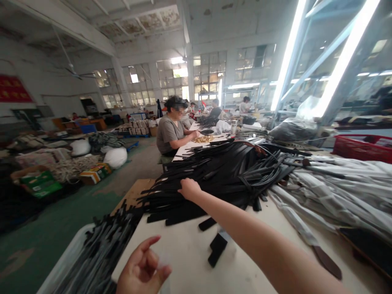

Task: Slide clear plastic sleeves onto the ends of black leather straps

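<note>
At twelve o'clock, I see the right hand (pixel 190 189) on black straps (pixel 220 167), its grip I can't tell; nearer, towards ten, the left hand (pixel 142 267) has thumb and forefinger spread

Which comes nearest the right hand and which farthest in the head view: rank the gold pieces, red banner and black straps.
1. Black straps: right at the right hand, piled on the table.
2. Gold pieces: farther along the table, in front of the person in grey.
3. Red banner: far across the room, at the view's left edge.
</note>
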A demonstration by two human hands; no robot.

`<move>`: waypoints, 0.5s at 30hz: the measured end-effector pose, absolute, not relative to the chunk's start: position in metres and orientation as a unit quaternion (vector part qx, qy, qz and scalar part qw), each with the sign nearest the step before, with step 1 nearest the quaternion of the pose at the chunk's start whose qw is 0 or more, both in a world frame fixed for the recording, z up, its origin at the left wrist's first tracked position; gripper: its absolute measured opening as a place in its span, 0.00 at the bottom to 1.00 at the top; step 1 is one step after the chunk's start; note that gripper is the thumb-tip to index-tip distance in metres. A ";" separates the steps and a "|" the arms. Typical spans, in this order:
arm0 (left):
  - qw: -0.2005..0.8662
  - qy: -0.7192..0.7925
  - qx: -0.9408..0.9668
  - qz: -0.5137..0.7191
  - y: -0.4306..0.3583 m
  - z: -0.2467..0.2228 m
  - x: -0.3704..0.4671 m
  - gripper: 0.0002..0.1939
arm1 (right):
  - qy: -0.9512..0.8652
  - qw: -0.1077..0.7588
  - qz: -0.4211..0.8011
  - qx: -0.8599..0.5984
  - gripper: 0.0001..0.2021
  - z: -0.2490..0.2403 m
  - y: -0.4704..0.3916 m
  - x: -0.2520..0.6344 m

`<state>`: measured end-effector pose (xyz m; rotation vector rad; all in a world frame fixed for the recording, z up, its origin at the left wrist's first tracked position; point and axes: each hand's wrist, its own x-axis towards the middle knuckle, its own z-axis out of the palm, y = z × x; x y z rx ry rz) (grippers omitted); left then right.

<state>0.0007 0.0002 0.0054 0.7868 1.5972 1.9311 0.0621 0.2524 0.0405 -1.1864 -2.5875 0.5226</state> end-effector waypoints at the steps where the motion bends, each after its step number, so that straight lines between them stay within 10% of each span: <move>1: 0.231 0.597 0.303 0.706 -0.002 0.005 0.000 0.31 | -0.886 0.120 0.167 -0.415 0.15 0.036 0.252 0.056; 15: 0.051 0.731 0.371 0.571 -0.034 0.020 -0.003 0.23 | -0.954 0.191 0.199 -0.117 0.10 0.087 0.156 0.164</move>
